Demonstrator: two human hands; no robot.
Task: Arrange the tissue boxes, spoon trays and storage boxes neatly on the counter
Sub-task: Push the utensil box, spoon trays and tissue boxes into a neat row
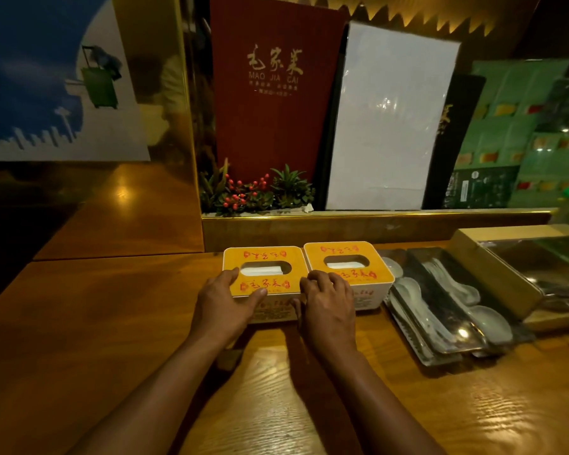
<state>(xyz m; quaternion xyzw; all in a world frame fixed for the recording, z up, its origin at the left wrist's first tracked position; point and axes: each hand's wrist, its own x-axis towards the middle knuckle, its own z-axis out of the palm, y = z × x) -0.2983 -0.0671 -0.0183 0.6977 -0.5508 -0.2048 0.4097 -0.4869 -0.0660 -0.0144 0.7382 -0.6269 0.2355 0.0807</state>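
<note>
Two yellow-topped tissue boxes with red lettering stand side by side on the wooden counter (112, 323), against the back ledge. My left hand (222, 303) grips the front left corner of the left tissue box (270, 257), thumb on its lid. My right hand (329, 307) rests across the gap, fingers on the front of the right tissue box (368, 254). To the right lie two dark spoon trays (447, 310) holding several white ceramic spoons (454, 284), set at a slant. A tan storage box (493, 274) with a clear lid stands beyond them.
A raised gold-edged ledge (375, 224) runs behind the boxes, carrying a small plant with red berries (253, 192), a red menu (273, 93), a white sheet (388, 119) and green menus (519, 133). A gold pillar (158, 110) stands at the back left.
</note>
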